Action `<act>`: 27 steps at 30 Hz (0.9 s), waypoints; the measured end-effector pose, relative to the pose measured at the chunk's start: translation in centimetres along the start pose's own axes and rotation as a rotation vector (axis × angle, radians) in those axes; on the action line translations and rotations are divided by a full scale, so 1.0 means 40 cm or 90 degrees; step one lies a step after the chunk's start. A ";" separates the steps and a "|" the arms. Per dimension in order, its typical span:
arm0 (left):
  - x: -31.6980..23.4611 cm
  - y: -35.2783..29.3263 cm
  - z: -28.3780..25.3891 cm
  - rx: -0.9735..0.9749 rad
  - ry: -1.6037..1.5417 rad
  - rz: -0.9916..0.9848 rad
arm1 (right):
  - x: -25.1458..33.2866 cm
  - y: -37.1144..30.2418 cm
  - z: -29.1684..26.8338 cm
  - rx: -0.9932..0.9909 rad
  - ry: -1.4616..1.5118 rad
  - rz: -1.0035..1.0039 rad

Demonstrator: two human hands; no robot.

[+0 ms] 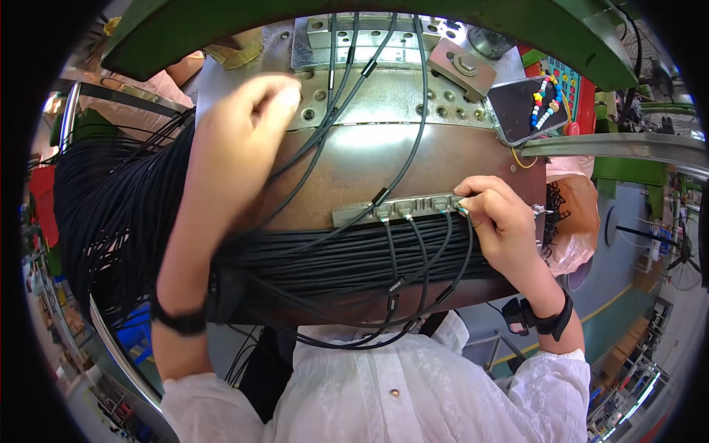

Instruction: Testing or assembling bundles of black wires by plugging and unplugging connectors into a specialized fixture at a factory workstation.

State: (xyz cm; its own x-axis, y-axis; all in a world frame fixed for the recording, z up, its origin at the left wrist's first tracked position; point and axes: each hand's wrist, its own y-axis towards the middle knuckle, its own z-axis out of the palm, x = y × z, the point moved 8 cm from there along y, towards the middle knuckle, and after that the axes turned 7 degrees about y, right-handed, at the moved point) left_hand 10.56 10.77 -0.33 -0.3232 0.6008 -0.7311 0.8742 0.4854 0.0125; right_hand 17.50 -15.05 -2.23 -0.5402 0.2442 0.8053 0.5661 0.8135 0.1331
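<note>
My right hand (pixel 508 230) pinches a cable connector (pixel 463 210) at the right end of a narrow slotted metal bar (pixel 344 215). Several more black cables end along the bar's slots, and one such cable (pixel 391 242) hangs toward me. My left hand (pixel 235 144) is raised to the left, above the bar and close to the metal machine plate. Its fingers are curled in and slightly blurred; whatever they may hold is hidden. Dark cables (pixel 322 136) run down from the machine and pass beside that hand.
A thick bundle of black cables (pixel 111 214) lies across the brown table surface (pixel 465 159) and hangs off its left side. A green machine frame (pixel 354 15) arches overhead. A phone (pixel 513 111) with a beaded strap rests at the back right, near a plastic-lined container (pixel 574 221).
</note>
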 end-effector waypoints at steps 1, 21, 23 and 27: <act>0.024 0.050 0.022 0.038 -0.114 -0.020 | 0.009 0.004 0.003 0.019 -0.026 -0.005; -0.092 -0.064 0.146 0.371 -0.722 -0.279 | 0.052 0.343 -0.033 -0.214 -0.576 -0.519; -0.096 -0.131 0.152 0.378 -0.739 -0.325 | 0.088 0.346 -0.006 -0.158 -0.358 -0.329; -0.071 -0.279 0.119 0.386 -0.731 -0.402 | 0.019 0.331 0.050 0.027 0.052 0.069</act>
State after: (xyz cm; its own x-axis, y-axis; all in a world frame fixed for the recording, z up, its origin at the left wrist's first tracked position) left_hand 3.45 0.63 -1.65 -0.4970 -0.5830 -0.6427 0.8089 -0.0432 -0.5863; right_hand 23.34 -3.05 -1.03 -0.4243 0.2894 0.8580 0.5902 0.8070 0.0197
